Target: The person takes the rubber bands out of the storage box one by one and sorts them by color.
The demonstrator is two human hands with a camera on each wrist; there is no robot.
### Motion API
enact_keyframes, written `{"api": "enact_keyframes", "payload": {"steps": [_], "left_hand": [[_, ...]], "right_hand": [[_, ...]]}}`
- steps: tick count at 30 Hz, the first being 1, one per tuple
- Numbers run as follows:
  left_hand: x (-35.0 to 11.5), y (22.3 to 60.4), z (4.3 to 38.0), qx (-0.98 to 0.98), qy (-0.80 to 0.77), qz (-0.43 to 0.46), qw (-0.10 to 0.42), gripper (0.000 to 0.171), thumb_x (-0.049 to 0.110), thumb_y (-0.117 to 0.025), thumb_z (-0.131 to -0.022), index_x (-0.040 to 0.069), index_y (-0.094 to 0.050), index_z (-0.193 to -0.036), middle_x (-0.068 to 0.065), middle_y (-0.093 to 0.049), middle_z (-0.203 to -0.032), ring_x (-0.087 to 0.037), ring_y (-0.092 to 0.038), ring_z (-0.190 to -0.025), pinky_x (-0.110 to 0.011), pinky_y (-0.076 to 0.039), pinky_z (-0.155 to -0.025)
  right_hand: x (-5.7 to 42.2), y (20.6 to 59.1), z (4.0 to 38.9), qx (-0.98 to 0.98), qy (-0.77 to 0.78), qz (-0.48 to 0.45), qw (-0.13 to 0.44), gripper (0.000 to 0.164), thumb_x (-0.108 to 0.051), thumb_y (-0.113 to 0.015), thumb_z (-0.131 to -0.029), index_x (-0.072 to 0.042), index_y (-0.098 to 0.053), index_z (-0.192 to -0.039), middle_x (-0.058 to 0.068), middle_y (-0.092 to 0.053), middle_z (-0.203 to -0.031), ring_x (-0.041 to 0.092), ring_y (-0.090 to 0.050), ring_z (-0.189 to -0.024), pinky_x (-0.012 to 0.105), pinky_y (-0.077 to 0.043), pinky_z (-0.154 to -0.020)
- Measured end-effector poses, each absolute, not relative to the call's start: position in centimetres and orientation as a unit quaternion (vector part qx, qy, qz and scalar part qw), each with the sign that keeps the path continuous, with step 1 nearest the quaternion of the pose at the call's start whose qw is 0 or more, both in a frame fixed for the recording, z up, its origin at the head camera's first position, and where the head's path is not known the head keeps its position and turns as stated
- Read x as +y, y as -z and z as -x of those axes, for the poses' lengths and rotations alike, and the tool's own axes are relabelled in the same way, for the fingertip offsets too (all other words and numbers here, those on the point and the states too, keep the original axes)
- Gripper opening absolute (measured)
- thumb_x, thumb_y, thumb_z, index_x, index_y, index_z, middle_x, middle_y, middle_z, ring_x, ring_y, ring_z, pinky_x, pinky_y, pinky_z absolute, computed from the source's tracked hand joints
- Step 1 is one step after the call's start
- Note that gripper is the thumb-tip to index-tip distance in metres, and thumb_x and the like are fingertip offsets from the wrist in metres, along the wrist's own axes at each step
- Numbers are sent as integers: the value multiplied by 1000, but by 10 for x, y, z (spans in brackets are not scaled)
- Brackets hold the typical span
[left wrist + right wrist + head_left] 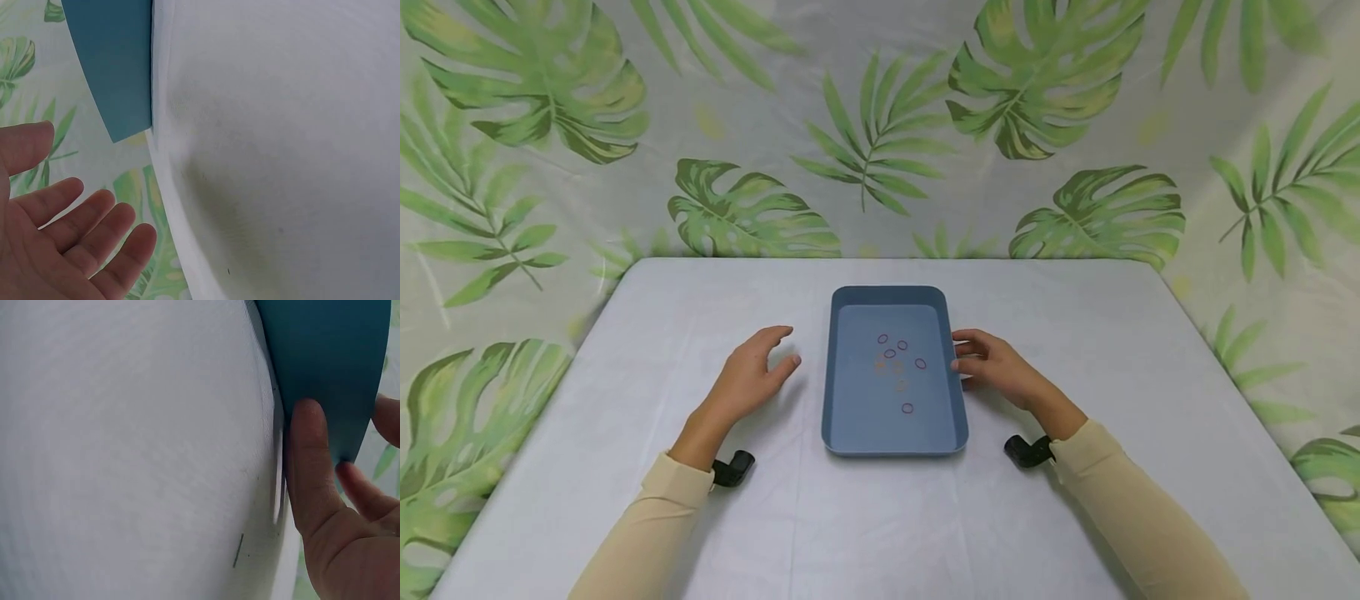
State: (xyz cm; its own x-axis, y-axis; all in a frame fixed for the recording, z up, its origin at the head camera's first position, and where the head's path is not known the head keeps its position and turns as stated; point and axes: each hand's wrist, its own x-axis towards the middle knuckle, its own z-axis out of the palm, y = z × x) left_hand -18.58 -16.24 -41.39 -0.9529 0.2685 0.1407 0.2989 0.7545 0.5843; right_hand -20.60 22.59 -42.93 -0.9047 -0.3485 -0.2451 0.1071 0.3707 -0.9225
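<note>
A blue rectangular tray (895,442) stands on the table. In it lie several thin dark-red rings (921,364) and a few fainter orange-tan small things (901,386), too small to make out. My right hand (1000,367) is at the tray's right side, its fingertips against the outer wall; the right wrist view shows the fingers (309,456) along that blue wall. To the left of the tray, my left hand (747,375) hovers apart from it, thumb and fingers spread and holding nothing. The left wrist view shows its fingers (94,231) loosely extended.
A white cloth covers the table (715,533). Behind and beside it hangs a leaf-patterned curtain (895,225). A black wrist camera (733,469) is on the left wrist and another black camera (1026,451) on the right.
</note>
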Motion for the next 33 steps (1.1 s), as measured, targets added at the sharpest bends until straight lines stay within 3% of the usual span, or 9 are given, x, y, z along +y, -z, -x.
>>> {"api": "enact_keyframes", "payload": {"steps": [18, 26, 33], "left_hand": [[-167, 419, 187, -934, 324, 147, 28, 52, 23, -60, -98, -1, -48, -143, -22, -50, -147, -40, -55, -128, -56, -46, -104], [-167, 416, 187, -933, 329, 143, 19, 53, 24, -59, -99, -1, -46, -144, -22, -49, -148, -41, -54, -130, -56, -46, -104], [-165, 413, 190, -929, 340, 144, 20, 53, 23, -59, -99, 1, -46, -145, -20, -49, -148, -39, -53, -131, -55, -49, -101]], "right_hand": [[220, 432, 206, 781, 594, 55, 186, 68, -5, -62, -95, -10, -29, -155, 28, -46, -146, 31, -60, -119, 36, -57, -90], [221, 432, 205, 781, 595, 64, 179, 66, -5, -60, -96, -10, -31, -155, 27, -43, -146, 40, -53, -128, 35, -56, -89], [222, 433, 206, 776, 600, 58, 186, 66, -4, -61, -95, -10, -32, -154, 27, -42, -148, 38, -54, -127, 35, -56, -89]]}}
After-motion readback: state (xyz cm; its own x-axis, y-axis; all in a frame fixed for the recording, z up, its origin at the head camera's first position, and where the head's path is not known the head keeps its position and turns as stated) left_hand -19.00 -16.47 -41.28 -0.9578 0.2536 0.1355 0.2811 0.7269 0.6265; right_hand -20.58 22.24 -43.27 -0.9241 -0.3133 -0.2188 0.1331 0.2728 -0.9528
